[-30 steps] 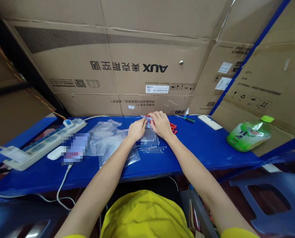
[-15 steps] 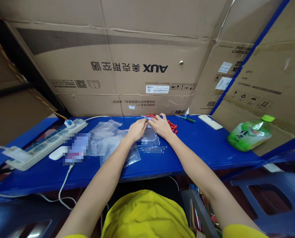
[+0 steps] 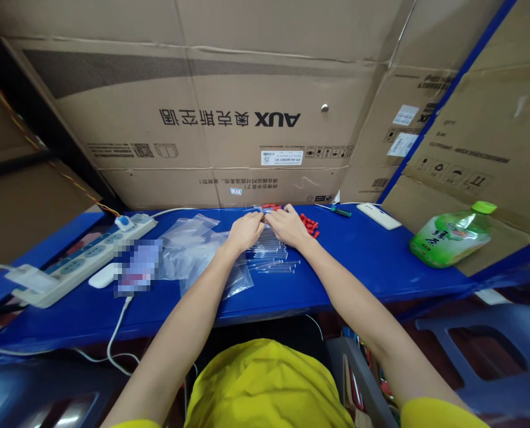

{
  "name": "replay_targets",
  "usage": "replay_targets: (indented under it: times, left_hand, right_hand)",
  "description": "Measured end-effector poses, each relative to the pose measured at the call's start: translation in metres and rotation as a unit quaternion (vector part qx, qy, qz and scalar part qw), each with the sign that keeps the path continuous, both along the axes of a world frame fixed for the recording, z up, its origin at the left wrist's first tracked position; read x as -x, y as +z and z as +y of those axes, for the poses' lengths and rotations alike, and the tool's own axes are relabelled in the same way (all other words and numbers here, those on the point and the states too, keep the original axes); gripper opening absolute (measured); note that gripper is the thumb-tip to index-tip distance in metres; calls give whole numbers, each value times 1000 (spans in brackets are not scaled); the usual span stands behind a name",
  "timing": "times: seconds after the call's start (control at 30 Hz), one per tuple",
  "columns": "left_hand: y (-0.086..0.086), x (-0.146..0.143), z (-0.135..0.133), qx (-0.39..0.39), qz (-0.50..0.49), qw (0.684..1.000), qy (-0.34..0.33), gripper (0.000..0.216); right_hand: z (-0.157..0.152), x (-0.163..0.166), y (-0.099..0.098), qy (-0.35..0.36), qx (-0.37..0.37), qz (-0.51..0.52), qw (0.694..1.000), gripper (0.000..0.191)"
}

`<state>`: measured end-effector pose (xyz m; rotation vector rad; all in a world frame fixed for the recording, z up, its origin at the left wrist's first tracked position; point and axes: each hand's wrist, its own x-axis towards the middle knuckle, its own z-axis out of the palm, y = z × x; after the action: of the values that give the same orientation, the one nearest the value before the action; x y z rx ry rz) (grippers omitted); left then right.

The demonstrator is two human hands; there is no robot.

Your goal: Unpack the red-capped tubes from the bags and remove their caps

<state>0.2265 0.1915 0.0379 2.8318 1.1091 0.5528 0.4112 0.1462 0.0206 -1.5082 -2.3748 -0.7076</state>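
Observation:
Both hands meet over a pile of thin clear tubes (image 3: 271,258) on the blue table (image 3: 363,261). My left hand (image 3: 245,232) is curled, its fingertips pinched at the far end of the tubes. My right hand (image 3: 288,226) touches it fingertip to fingertip, also pinched; what the fingers hold is too small to make out. Small red caps (image 3: 310,226) lie just right of my right hand, and a few more (image 3: 271,207) sit behind the fingers. Clear plastic bags (image 3: 193,249) lie to the left of my left hand.
A white power strip (image 3: 82,258) and a white device (image 3: 101,276) with a cable lie at the left. A green-handled screwdriver (image 3: 340,211), a white remote (image 3: 378,216) and a green tea bottle (image 3: 452,235) lie at the right. Cardboard boxes (image 3: 229,119) wall the back.
My right hand has drawn its fingers in from lying over the tubes to a pinch against my left fingertips. The left hand has barely moved.

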Motion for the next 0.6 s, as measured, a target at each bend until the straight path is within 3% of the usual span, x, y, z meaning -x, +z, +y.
replay_targets:
  times: [0.23,0.43,0.6]
  left_hand:
    - [1,-3,1,-10,0,1000,-11,26]
    - [11,-9,-9,-9,-32,998,56,29]
    - [20,-11,-14,-18,-21,997,66,37]
  right_hand:
    - [1,-10,0,24,-6,17,1000,33]
    - [-2,-15,9,-7,-4,13,1000,37]
    - [-6,-21,15,-14,7,14,1000,41]
